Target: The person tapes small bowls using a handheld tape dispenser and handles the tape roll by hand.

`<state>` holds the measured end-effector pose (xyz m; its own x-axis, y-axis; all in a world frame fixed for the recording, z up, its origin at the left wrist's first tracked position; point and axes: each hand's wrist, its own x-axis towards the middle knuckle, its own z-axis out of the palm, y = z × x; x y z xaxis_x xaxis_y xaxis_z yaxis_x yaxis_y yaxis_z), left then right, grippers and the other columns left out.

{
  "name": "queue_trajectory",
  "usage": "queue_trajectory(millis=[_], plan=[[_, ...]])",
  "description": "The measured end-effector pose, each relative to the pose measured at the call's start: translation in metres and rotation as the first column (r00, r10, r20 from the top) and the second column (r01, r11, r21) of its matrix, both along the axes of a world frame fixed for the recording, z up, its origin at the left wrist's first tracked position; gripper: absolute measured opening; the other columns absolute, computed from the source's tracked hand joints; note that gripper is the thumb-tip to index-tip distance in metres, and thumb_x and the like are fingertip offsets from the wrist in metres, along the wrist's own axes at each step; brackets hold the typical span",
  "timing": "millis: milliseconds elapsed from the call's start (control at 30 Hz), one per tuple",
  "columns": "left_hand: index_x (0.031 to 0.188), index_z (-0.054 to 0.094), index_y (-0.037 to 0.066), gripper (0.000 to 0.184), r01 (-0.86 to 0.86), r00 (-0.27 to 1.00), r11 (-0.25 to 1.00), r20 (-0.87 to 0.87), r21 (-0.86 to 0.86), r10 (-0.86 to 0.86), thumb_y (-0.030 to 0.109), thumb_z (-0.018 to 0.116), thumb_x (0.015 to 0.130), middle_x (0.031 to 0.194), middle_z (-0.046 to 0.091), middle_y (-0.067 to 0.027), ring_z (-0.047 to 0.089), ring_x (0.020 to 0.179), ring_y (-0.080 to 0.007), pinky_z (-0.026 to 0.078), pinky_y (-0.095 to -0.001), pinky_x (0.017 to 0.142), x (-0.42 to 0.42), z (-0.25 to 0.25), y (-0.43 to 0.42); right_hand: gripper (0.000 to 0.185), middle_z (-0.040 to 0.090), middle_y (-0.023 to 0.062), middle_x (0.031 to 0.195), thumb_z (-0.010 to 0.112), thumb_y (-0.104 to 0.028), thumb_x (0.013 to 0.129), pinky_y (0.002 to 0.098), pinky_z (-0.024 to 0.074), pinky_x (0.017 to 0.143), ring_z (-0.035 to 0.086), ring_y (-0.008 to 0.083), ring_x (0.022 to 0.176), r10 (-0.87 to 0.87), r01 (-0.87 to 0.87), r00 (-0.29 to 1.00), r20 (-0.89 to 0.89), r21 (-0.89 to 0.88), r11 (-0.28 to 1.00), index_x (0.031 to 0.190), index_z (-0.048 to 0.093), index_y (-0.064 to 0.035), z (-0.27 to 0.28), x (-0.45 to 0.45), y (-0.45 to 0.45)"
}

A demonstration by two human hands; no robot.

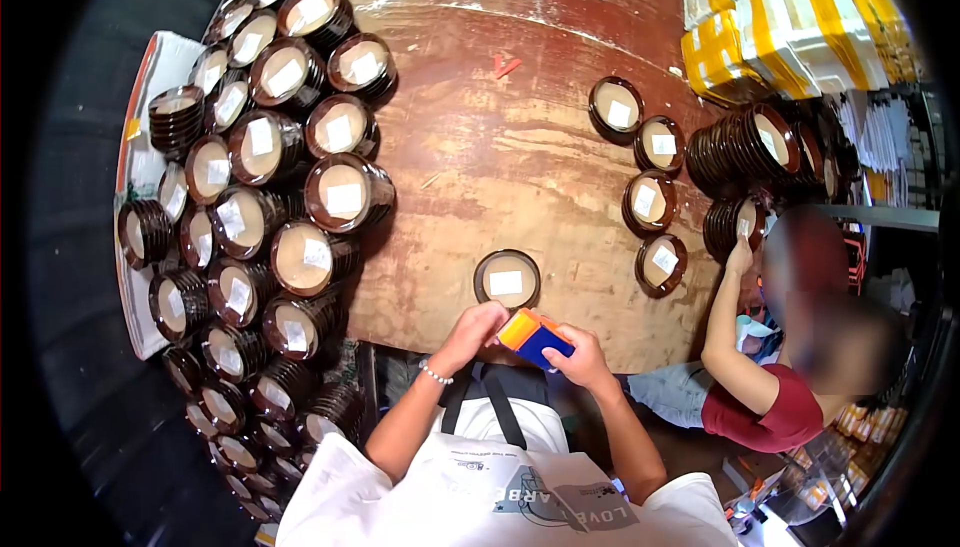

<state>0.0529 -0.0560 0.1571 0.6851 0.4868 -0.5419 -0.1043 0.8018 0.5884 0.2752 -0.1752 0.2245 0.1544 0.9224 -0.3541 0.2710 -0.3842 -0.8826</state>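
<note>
My right hand (582,355) grips a small blue and orange box-shaped object (535,338) just off the table's near edge; its exact kind is unclear. My left hand (470,333), with a beaded bracelet at the wrist, is at the left end of that object. Its fingers are drawn together, and whatever they pinch is too small to make out. Just beyond both hands, a round dark-rimmed dish (507,279) with a tan middle lies on the table, a white label on its face.
Tall stacks of similar dishes (340,192) crowd the left side. Several short stacks (650,201) stand at the right, near taped white boxes (785,22). A co-worker in a red shirt (755,407) reaches toward dishes there. A red scrap (507,65) lies on the wooden table (480,167).
</note>
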Motion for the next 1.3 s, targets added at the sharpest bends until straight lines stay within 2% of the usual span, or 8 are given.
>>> queue_trajectory(millis=[67,333,533,667,933,1200,1267,1300], plan=[[0.086,0.063,0.004,0.034,0.218,0.962,0.893,-0.241,0.394,-0.129,0.028,0.054,0.109,0.077,0.059,0.0031,0.051,0.068,-0.0088,0.041,-0.0252,0.063,-0.001,-0.014,0.001,0.045,0.075,0.0221,0.1,0.078,-0.027,0.088,0.038,0.0565,0.082,0.075,0.0333,0.088,0.045,-0.046,0.999,-0.019,-0.062,0.997,0.119,0.069,0.0037,0.002,-0.004,0.008],[0.079,0.06,-0.002,0.025,0.195,0.922,0.547,-0.343,0.814,0.182,0.013,0.062,0.099,0.067,0.056,-0.0141,0.054,0.061,-0.0229,0.044,-0.0358,0.06,-0.005,-0.03,0.03,0.038,0.074,0.0208,0.085,0.076,-0.032,0.091,0.0373,0.0559,0.072,0.074,0.0249,0.075,0.135,-0.091,0.985,0.111,-0.332,0.939,0.108,0.073,0.001,0.012,-0.005,0.045],[0.08,0.059,-0.002,0.021,0.254,0.732,0.679,-0.596,0.689,0.33,0.01,0.062,0.097,0.077,0.061,-0.0185,0.06,0.069,-0.0342,0.046,-0.0403,0.063,-0.055,-0.073,0.083,0.041,0.071,0.0224,0.077,0.075,-0.038,0.089,0.0405,0.0557,0.068,0.073,0.0273,0.07,0.261,-0.133,0.934,0.246,-0.439,0.889,0.104,0.075,0.0001,0.025,0.033,0.054],[0.081,0.06,0.002,0.021,0.42,0.735,0.192,-0.457,0.887,0.501,0.016,0.068,0.096,0.079,0.061,-0.015,0.06,0.075,-0.0355,0.048,-0.0435,0.064,-0.053,-0.133,0.093,0.043,0.07,0.0248,0.077,0.074,-0.039,0.088,0.0425,0.056,0.068,0.073,0.0334,0.07,0.309,-0.133,0.9,0.308,-0.48,0.867,0.104,0.075,0.0003,0.049,0.03,0.071],[0.087,0.061,0.012,0.007,0.693,0.623,-0.065,-0.551,0.718,0.555,0.017,0.066,0.09,0.084,0.061,-0.0054,0.061,0.083,-0.0237,0.049,-0.0372,0.07,-0.006,-0.184,0.042,0.045,0.068,0.0266,0.074,0.075,-0.043,0.087,0.0474,0.056,0.068,0.07,0.0432,0.071,0.373,-0.146,0.815,0.443,-0.466,0.873,0.101,0.075,0.0001,0.065,0.002,0.102],[0.085,0.064,0.009,0.013,0.745,0.658,-0.038,-0.724,0.667,0.207,0.019,0.065,0.093,0.079,0.066,-0.0108,0.065,0.072,-0.0304,0.052,-0.0428,0.066,-0.009,-0.187,0.043,0.047,0.068,0.0269,0.075,0.071,-0.046,0.089,0.049,0.0553,0.071,0.07,0.0434,0.074,0.416,-0.148,0.8,0.433,-0.53,0.835,0.099,0.076,-0.0003,0.06,0.016,0.108],[0.093,0.067,0.006,0.017,0.553,0.73,0.221,-0.595,0.803,0.334,0.021,0.061,0.097,0.083,0.07,-0.0136,0.068,0.075,-0.0354,0.055,-0.0476,0.071,-0.004,-0.16,0.048,0.049,0.069,0.027,0.079,0.07,-0.047,0.091,0.0491,0.0552,0.073,0.07,0.0434,0.077,0.382,-0.161,0.809,0.447,-0.456,0.875,0.099,0.075,0.0005,0.057,0.019,0.103],[0.117,0.069,0.003,0.029,0.363,0.702,0.593,-0.629,0.719,0.334,0.024,0.059,0.101,0.102,0.074,-0.0163,0.072,0.097,-0.0349,0.057,-0.0443,0.087,-0.001,-0.135,0.045,0.049,0.07,0.0266,0.083,0.069,-0.048,0.091,0.0493,0.0553,0.075,0.07,0.0432,0.08,0.404,-0.177,0.797,0.45,-0.465,0.868,0.104,0.075,-0.0004,0.056,0.022,0.1]])
